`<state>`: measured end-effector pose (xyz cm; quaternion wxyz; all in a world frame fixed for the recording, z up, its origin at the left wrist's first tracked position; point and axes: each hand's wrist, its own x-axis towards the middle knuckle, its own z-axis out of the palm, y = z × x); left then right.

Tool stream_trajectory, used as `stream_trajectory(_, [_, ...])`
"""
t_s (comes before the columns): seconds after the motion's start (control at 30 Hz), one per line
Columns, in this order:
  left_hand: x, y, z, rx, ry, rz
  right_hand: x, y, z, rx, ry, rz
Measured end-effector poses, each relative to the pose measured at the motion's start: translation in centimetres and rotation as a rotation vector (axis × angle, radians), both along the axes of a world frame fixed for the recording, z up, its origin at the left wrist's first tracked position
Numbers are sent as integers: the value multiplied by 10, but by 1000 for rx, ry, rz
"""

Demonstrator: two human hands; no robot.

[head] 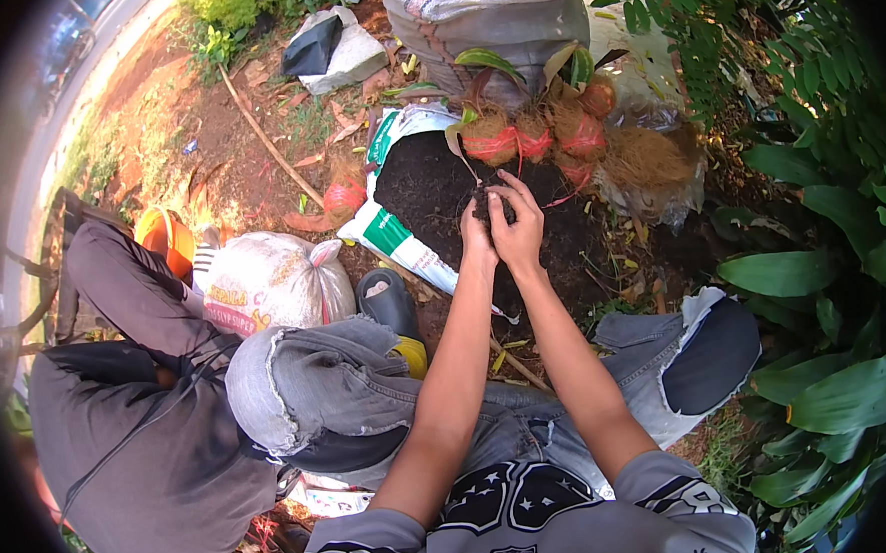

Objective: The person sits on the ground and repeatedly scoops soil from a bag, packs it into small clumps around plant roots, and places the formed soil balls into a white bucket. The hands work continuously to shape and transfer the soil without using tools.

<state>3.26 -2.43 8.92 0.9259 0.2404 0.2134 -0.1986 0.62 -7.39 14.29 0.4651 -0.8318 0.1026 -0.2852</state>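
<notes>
Both of my hands are cupped together over dark soil (422,172) spread on an opened plastic sack (404,242). My left hand (478,233) and my right hand (517,224) press around a clump of soil and roots (494,212). A thin stem with a drooping leaf (457,142) rises from the clump. Just beyond my fingers stand several fibre-wrapped root balls (490,137) tied with red plastic string, some with striped green leaves (490,61). A loose heap of brown fibre (646,158) lies to their right on clear plastic.
A co-worker in dark clothes (159,456) sits close on the left. Near them are a tied white sack (278,278) and an orange bucket (178,241). A large woven sack (490,26) stands ahead, a stick (271,143) lies left, and broad-leaved plants (781,274) crowd the right.
</notes>
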Motion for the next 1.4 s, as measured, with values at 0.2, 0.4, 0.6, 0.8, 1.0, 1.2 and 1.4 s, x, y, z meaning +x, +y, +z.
stream_trajectory(0.2, [4, -5, -7, -14, -52, 31, 2, -2, 3, -36, 5, 31])
stream_trajectory(0.4, [9, 5, -15, -175, -55, -13, 4, 2, 0, -78, -70, 45])
stream_trajectory(0.6, [15, 5, 5, -213, -58, -85, 8, -2, 8, -99, -171, 59])
stream_trajectory(0.8, [13, 10, 22, -114, -5, -62, 7, -3, 4, -84, -166, 58])
stream_trajectory(1.0, [8, 10, 27, 156, -72, -127, -2, -2, -13, -93, -20, 63])
stream_trajectory(1.2, [4, 11, 12, 253, -139, -109, -11, 1, -23, 36, 96, 81])
stream_trajectory(1.4, [2, 2, 32, 715, -94, -156, -2, 2, -23, 633, 101, 51])
